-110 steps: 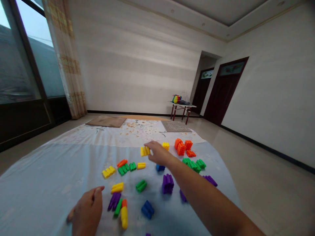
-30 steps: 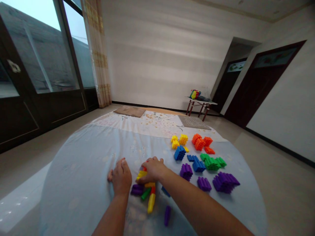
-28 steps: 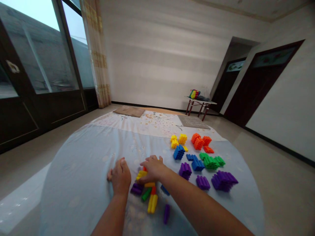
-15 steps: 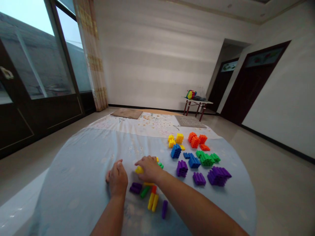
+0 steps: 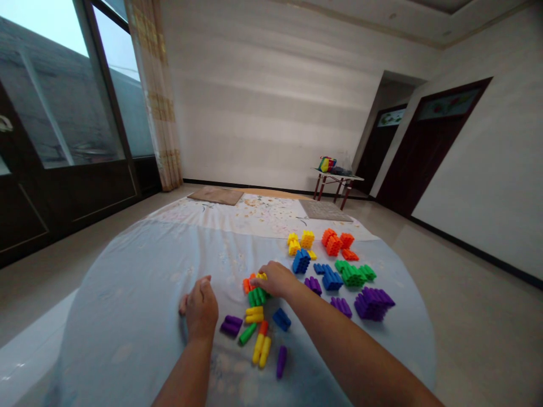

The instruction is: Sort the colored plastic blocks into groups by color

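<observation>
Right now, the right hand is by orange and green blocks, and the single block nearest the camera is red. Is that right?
No: the single block nearest the camera is purple, as the head view shows. The right hand is by orange blocks and green blocks.

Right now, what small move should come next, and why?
Probably carry the yellow piece at the right hand's fingertips over to the yellow stack: the far-right blocks sit grouped by colour, while this piece sits beside the orange piece and green piece.
</observation>
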A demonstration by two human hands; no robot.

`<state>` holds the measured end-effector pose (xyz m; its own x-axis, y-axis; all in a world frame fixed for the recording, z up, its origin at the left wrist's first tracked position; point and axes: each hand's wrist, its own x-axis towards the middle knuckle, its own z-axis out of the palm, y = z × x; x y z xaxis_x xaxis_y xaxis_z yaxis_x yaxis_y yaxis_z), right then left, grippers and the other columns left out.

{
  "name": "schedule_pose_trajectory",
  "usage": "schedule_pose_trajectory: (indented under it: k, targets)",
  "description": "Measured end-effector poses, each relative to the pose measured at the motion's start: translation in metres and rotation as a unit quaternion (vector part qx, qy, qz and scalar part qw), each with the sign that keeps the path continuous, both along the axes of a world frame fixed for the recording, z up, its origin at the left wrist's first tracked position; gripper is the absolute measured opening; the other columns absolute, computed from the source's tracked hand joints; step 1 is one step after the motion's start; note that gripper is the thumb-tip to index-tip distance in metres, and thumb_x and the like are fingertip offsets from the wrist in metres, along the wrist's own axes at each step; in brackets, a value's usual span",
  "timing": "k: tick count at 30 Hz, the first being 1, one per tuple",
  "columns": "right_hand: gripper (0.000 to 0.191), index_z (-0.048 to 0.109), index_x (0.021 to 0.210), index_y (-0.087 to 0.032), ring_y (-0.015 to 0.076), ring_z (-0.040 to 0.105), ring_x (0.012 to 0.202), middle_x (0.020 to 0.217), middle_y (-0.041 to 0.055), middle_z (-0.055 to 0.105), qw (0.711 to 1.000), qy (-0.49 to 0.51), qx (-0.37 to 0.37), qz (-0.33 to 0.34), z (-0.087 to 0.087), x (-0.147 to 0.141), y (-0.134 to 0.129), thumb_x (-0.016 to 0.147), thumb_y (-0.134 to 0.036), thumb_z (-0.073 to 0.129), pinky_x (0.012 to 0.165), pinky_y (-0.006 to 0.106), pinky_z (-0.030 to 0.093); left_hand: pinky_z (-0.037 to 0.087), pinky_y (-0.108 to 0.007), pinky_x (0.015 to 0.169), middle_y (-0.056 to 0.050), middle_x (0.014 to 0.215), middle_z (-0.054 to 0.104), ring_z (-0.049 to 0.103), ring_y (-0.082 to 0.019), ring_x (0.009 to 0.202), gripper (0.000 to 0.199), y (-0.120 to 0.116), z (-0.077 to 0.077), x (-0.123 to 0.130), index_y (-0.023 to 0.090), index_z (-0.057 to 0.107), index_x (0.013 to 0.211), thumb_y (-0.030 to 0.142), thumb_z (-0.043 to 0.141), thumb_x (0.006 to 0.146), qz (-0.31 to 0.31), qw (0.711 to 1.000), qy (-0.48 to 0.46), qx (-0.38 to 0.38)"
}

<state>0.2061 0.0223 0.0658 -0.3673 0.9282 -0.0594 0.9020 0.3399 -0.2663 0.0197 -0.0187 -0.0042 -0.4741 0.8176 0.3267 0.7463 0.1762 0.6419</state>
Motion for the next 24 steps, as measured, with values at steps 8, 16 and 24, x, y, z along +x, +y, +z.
schedule_pose_trajectory:
  k: [8, 16, 24]
  targets:
    - [0.037, 0.064, 0.109, -0.021, 0.0192, 0.061, 0.090, 0.101, 0.0061, 0.068, 0.994, 0.046, -0.034, 0.097, 0.012, 0.014, -0.003, 0.073, -0.023, 0.055, 0.073, 0.024, 0.043, 0.030, -0.047, 0.101, -0.014, 0.116, 0.061, 0.053, -0.024, 0.110, 0.046, 0.002, 0.005, -0.002, 0.014, 0.056, 0.109, 0.024, 0.016, 0.088, 0.009, 0.999, -0.029, -0.015]
    - [0.058, 0.060, 0.117, -0.027, 0.0130, 0.057, 0.074, 0.099, 0.0020, 0.064, 0.972, 0.230, -0.012, 0.044, 0.022, 0.049, -0.004, 0.062, -0.038, 0.074, 0.069, 0.024, 0.045, 0.033, -0.047, 0.100, -0.012, 0.119, 0.059, 0.054, -0.026, 0.107, 0.049, 0.006, -0.002, -0.010, 0.016, 0.058, 0.108, 0.030, 0.016, 0.087, 0.001, 0.998, -0.052, -0.023]
    - [0.058, 0.057, 0.119, -0.017, 0.0119, 0.056, 0.075, 0.088, 0.0010, 0.063, 0.910, 0.410, -0.033, -0.048, 0.028, 0.110, 0.035, 0.065, -0.031, 0.072, 0.068, 0.024, 0.046, 0.038, -0.044, 0.095, -0.007, 0.103, 0.066, 0.057, -0.025, 0.098, 0.040, 0.016, -0.017, -0.019, 0.022, 0.060, 0.105, 0.027, 0.027, 0.082, 0.025, 0.999, -0.024, -0.004]
